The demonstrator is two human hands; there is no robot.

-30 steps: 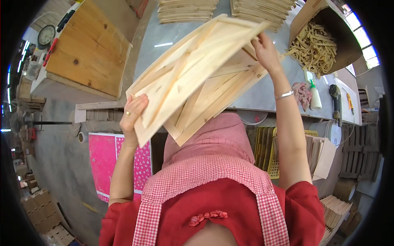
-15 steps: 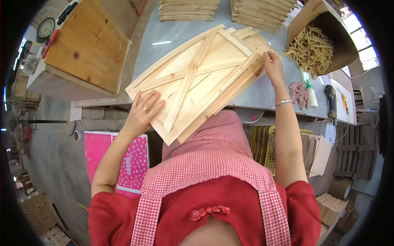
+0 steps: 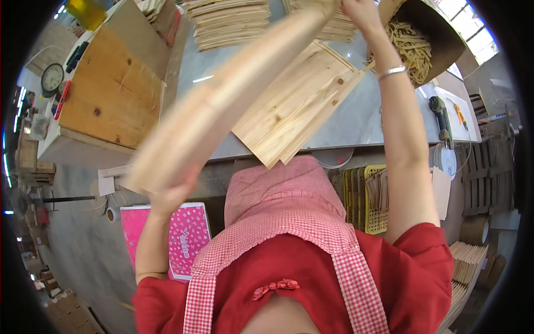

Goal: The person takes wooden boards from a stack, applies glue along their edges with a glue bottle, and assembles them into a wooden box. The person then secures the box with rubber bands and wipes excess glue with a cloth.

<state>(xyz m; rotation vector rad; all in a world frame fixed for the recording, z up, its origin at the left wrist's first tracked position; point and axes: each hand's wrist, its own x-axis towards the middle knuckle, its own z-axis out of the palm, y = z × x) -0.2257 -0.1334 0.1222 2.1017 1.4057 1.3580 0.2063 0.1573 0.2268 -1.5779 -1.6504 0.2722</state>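
A long pale wooden panel [image 3: 222,92], blurred by motion, is up in the air and tilted, stretching from lower left to upper right. My left hand [image 3: 177,192] is closed on its near left end, though the fingers are smeared. At the far right end my right hand [image 3: 362,14] grips the panel near the picture's top edge. Below it, plain knotty wooden boards [image 3: 300,103] lie overlapped on the grey table [image 3: 222,149], their near corners reaching the table's front edge. The panel hides part of these boards.
Stacks of wooden panels [image 3: 231,25] stand at the back. A cardboard box [image 3: 439,36] with wood-coloured strips [image 3: 410,50] is at far right, near a power tool [image 3: 441,119]. A wooden box [image 3: 108,89] stands left; a yellow basket [image 3: 375,214] sits below the table.
The cross-braced panel has been lifted off the boards and turned up on its side, moving left and away. My right hand went farther up; the plain boards below became visible.
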